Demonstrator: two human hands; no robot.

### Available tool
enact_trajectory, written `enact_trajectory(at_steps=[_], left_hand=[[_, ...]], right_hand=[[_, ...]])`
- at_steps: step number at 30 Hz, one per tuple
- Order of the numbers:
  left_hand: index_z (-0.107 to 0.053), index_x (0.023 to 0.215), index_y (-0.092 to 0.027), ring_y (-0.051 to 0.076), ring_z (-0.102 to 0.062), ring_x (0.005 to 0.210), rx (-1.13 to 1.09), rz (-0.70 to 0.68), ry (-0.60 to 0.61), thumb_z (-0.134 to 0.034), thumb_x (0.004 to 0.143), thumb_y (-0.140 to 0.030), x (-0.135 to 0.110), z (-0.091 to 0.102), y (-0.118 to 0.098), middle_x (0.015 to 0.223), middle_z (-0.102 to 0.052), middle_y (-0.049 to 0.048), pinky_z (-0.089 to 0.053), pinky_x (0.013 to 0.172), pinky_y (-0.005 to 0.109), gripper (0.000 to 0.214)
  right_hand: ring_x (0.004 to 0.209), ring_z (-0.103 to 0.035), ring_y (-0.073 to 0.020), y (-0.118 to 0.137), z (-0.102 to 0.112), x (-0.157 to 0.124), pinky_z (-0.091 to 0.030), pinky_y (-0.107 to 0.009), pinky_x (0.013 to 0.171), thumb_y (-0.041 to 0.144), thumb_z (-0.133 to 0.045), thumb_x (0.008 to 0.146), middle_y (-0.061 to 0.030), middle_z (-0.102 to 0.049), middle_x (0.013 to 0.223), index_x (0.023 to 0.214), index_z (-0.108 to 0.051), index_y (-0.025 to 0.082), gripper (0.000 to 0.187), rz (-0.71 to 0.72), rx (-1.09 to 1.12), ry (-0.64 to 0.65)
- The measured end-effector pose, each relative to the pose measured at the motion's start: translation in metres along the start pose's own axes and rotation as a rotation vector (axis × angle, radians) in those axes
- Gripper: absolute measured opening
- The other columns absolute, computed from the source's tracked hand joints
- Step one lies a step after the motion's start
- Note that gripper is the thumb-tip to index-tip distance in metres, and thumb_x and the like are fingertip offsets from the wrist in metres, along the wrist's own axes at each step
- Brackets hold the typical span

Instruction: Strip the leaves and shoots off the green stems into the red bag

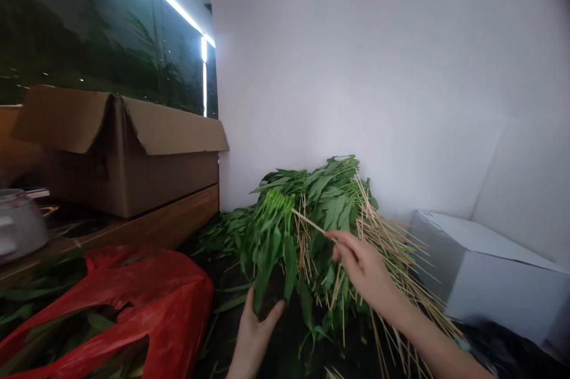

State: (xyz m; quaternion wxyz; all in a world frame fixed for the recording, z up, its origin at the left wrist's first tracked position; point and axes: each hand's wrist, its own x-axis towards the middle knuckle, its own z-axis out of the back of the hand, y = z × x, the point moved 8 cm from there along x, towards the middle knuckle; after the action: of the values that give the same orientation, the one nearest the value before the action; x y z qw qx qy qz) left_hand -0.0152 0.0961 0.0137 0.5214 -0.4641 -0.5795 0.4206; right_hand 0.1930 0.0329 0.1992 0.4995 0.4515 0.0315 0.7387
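Bare right hand [365,266] up close, fingertips pinched tight on a thin pale bamboo skewer [309,222] running into a heap of long green leaves [323,195]; left hand [253,331] sits open, cupped against those leaves. Shiny red plastic bag [133,302] lies near left, white carton [499,278] right, brown cardboard box [120,159] far left.

Bare left hand [255,334], bare right hand [367,269], slim fingers [345,245], uncovered right forearm [434,331]

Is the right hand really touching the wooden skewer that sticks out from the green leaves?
Touching. The head view shows the right hand pinching the end of the wooden skewer between its fingertips, with no gap visible.
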Motion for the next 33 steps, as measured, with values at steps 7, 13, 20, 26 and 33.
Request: enact_trajectory(at_steps=[7, 13, 20, 26, 33], left_hand=[[-0.041, 0.135, -0.015, 0.026, -0.068, 0.092, -0.035, 0.033, 0.118, -0.072, 0.065, -0.057, -0.009, -0.021, 0.039, 0.115, -0.064, 0.0188, -0.055, 0.082, 0.035, 0.088], [-0.051, 0.131, -0.022, 0.024, -0.068, 0.091, 0.108, 0.045, 0.248, -0.072, 0.07, -0.047, -0.014, -0.03, 0.039, 0.116, -0.066, 0.0157, -0.054, 0.078, 0.03, 0.07], [-0.057, 0.125, -0.019, 0.022, -0.068, 0.082, 0.098, 0.03, 0.233, -0.073, 0.069, -0.041, -0.013, -0.027, 0.037, 0.107, -0.07, 0.0142, -0.054, 0.079, 0.03, 0.062], [-0.056, 0.126, -0.015, 0.019, -0.067, 0.079, 0.122, 0.017, 0.24, -0.066, 0.072, -0.037, -0.01, -0.025, 0.048, 0.109, -0.07, 0.0129, -0.052, 0.081, 0.028, 0.06], [-0.061, 0.119, -0.016, 0.021, -0.065, 0.088, 0.347, 0.068, 0.301, -0.06, 0.074, -0.023, -0.019, -0.029, 0.033, 0.106, -0.07, 0.0085, -0.05, 0.084, 0.03, 0.046]], right_hand=[[0.069, -0.06, -0.0139, -0.038, -0.022, 0.136, -0.047, -0.027, 0.072, 0.018, -0.029, 0.096, -0.0024, -0.065, 0.084, 0.123, -0.053, 0.019, 0.036, -0.089, -0.021, -0.185], [0.1, -0.061, -0.0203, -0.091, -0.068, 0.197, -0.052, -0.042, 0.084, 0.035, -0.058, 0.091, -0.0076, -0.058, 0.121, 0.122, -0.054, 0.018, 0.035, -0.339, -0.089, -0.115], [0.101, -0.061, -0.0209, -0.124, -0.119, 0.179, -0.052, -0.042, 0.085, 0.035, -0.059, 0.091, -0.0086, -0.058, 0.121, 0.122, -0.054, 0.016, 0.036, -0.553, -0.185, 0.134], [0.1, -0.061, -0.0205, -0.122, -0.128, 0.16, -0.053, -0.041, 0.084, 0.035, -0.058, 0.091, -0.0081, -0.058, 0.121, 0.122, -0.054, 0.017, 0.035, -0.595, -0.172, 0.276], [0.074, -0.066, -0.0151, -0.091, -0.113, 0.106, -0.054, -0.033, 0.069, 0.029, -0.05, 0.095, -0.0071, -0.065, 0.103, 0.134, -0.043, 0.017, 0.041, -0.44, -0.084, 0.389]])
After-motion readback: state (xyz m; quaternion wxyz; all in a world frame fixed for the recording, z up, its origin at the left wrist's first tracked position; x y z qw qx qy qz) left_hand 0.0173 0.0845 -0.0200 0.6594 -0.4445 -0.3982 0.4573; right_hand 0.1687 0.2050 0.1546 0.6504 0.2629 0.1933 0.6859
